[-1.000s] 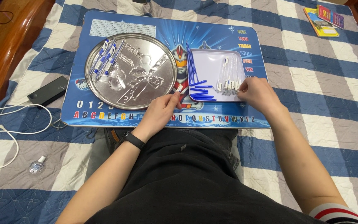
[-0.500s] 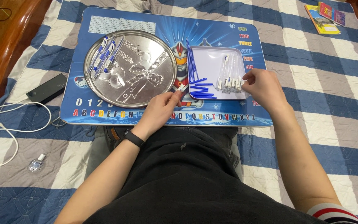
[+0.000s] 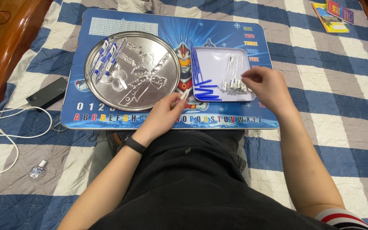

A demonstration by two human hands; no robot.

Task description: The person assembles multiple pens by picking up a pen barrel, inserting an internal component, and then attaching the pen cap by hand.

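Blue refills [image 3: 204, 87] and clear pen barrels [image 3: 234, 81] lie in the white square tray [image 3: 218, 59], and I take that tray as my landmark. It sits on the right half of the blue lap desk [image 3: 218, 30] across my knees. My right hand [image 3: 264, 85] hovers over the tray's right edge, fingers drawn together at the row of clear barrels; whether they have closed on one, I cannot tell. My left hand [image 3: 165, 114] rests just left of the tray's near corner, thumb and forefinger pinched on a small white pen piece [image 3: 184, 94].

Left of the tray stands the round steel platter [image 3: 150, 91], and at its far-left rim lies a small heap of put-together blue-and-white pens [image 3: 105, 57]. Judging by how things lie, that heap is the finished share: several pens done. What is left stays in the tray, roughly a handful of loose refills along its left and near sides and a short row of barrels toward the right. So I would say the work is well begun but not yet over, perhaps around the middle.

Well left of the tray, off the desk, a black power bank [image 3: 47, 92] and white cable [image 3: 5, 127] lie on the checked bedspread [image 3: 341, 127].
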